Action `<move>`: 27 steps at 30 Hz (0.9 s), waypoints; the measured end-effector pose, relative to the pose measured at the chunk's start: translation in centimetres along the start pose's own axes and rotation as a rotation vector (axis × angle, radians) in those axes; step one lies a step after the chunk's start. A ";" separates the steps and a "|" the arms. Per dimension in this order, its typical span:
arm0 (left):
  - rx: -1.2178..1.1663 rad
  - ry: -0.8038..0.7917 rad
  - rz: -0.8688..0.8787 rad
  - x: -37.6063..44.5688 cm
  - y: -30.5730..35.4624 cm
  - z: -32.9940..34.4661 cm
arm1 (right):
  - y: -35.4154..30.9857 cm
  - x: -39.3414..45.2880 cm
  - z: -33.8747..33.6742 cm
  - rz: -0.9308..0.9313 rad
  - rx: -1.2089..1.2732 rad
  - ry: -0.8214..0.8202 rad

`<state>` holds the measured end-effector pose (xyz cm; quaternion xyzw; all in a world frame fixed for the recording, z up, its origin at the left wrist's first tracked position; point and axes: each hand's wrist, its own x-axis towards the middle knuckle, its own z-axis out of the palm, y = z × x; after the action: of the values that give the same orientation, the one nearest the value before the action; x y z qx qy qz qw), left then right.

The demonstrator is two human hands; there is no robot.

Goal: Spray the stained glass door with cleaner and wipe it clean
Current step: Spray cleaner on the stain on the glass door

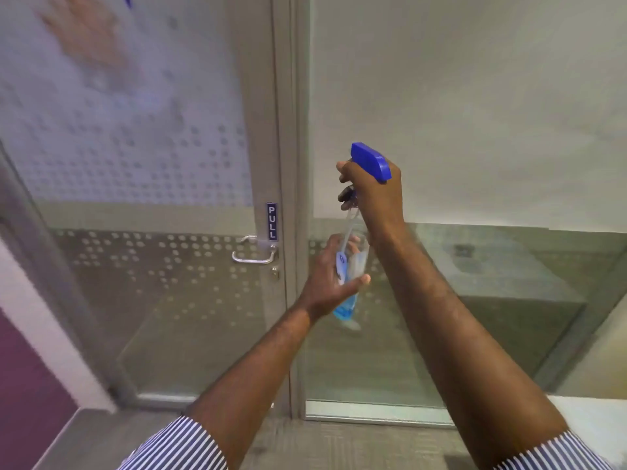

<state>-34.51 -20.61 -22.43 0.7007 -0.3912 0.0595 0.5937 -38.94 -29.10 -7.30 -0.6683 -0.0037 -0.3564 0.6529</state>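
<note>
A clear spray bottle (351,266) with blue liquid at its bottom and a blue trigger head (370,161) hangs in front of the glass panel right of the door frame. My right hand (371,191) grips the neck under the trigger head. My left hand (330,276) wraps the bottle's body from the left, thumb across its front. The glass door (152,164) on the left carries a frosted dotted band. A blurred reddish reflection shows at the door's top left.
A metal lever handle (254,254) and a blue PULL sign (271,221) sit at the door's right edge, beside the grey frame post (291,130). A purple wall panel (27,385) stands at the left. Grey floor lies below.
</note>
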 end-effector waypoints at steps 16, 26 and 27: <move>0.150 0.280 -0.053 -5.7 0.3 -29.0 | -2.0 -1.7 29.1 0.083 0.243 -0.402; 0.150 0.349 -0.090 0.8 -4.1 -40.2 | -0.8 4.6 42.0 -0.037 0.221 -0.324; 0.132 0.394 -0.084 1.8 -4.7 -41.0 | -0.7 5.4 43.2 -0.044 0.220 -0.322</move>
<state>-14.73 14.49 -13.33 0.7286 -0.2334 0.1962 0.6133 -14.86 6.33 0.57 -0.6412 -0.1619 -0.2566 0.7049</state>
